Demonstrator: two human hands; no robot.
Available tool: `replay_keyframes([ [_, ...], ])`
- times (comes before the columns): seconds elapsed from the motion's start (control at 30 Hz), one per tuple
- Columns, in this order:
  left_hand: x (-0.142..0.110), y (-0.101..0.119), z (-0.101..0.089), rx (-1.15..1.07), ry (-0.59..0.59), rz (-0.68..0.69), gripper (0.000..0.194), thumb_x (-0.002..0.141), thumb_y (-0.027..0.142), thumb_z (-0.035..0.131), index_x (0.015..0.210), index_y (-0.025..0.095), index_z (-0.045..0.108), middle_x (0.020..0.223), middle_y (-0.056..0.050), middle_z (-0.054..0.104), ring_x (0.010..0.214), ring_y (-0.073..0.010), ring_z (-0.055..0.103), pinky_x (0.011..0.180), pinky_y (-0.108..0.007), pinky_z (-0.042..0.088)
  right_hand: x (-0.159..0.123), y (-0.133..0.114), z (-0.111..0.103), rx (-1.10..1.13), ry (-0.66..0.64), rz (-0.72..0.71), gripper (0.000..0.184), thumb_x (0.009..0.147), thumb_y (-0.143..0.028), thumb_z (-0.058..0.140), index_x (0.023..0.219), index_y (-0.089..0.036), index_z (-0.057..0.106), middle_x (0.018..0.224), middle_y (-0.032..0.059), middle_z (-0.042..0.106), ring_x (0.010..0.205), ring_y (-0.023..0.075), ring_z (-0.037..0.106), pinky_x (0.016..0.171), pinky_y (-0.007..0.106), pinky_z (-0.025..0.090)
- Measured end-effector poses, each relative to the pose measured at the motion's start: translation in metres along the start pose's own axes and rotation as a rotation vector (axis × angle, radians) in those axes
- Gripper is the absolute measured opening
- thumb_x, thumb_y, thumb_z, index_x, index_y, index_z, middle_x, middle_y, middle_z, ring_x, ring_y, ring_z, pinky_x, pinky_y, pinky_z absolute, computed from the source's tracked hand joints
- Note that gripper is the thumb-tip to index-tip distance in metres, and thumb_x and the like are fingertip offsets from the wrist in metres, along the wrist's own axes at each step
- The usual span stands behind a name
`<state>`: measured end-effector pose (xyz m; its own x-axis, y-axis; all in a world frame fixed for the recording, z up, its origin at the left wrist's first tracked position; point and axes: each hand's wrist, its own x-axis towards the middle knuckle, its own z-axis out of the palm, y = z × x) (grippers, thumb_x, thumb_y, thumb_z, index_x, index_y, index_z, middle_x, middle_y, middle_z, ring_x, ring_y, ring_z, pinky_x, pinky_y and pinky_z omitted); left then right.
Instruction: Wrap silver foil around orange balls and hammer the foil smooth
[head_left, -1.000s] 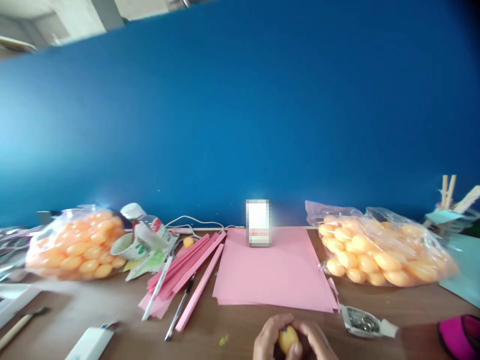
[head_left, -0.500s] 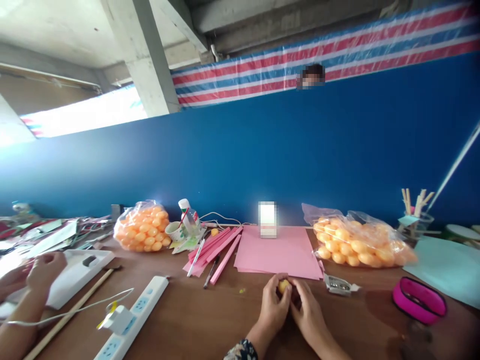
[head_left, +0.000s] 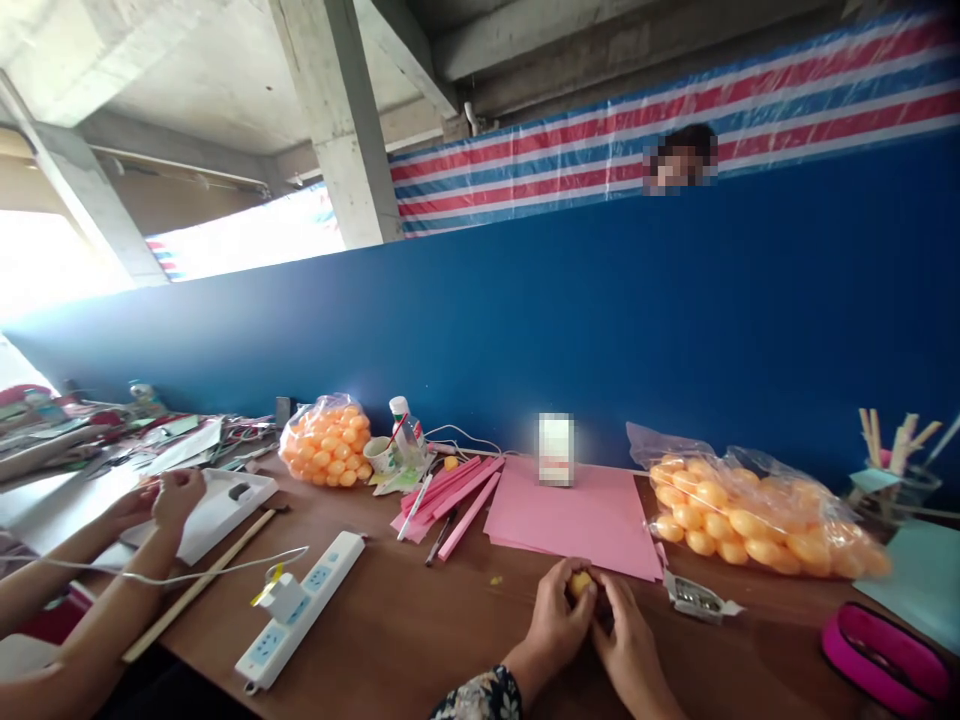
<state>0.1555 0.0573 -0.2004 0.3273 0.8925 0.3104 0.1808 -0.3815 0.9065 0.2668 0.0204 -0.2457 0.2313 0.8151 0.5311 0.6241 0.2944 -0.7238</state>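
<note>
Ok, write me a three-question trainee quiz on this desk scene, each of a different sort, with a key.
1. Fill in the colour: between the person's left hand and right hand is a small ____ rounded object.
2. True or false: the white power strip lies to the left of the pink sheets.
3. Where does the magenta pouch lie? A) left of both hands; B) on the pink sheets; C) right of both hands.

Key: 1. yellow; 2. true; 3. C.

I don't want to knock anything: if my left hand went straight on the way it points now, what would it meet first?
Past the round yellow piece it holds, your left hand would likely meet the near edge of the pink sheets first, though its height above the table is unclear.
</note>
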Motion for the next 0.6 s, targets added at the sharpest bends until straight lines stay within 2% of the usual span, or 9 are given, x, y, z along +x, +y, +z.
replay_keyframes([
  [0.2,-0.001,0.001,0.000,0.007,-0.023,-0.004,0.024,0.075,0.015,0.051,0.096,0.017,0.062,0.091,-0.007,0.066,0.086,-0.0187,0.059,0.082,-0.030,0.045,-0.001,0.001,-0.001,0.000,-0.016,-0.004,0.031,0.081,-0.021,0.047,0.113,-0.022,0.046,0.108,0.0100,0.058,0.100,0.0244,0.059,0.082,0.038,0.052],
  [0.6,0.000,-0.001,-0.002,-0.014,-0.007,-0.042,0.025,0.073,0.013,0.053,0.097,0.017,0.062,0.094,-0.007,0.066,0.088,-0.0189,0.058,0.083,-0.029,0.044,-0.004,0.018,0.007,-0.055,0.006,-0.026,0.035,0.078,-0.024,0.048,0.113,-0.021,0.048,0.107,0.0121,0.061,0.098,0.0265,0.061,0.077,0.037,0.055],
])
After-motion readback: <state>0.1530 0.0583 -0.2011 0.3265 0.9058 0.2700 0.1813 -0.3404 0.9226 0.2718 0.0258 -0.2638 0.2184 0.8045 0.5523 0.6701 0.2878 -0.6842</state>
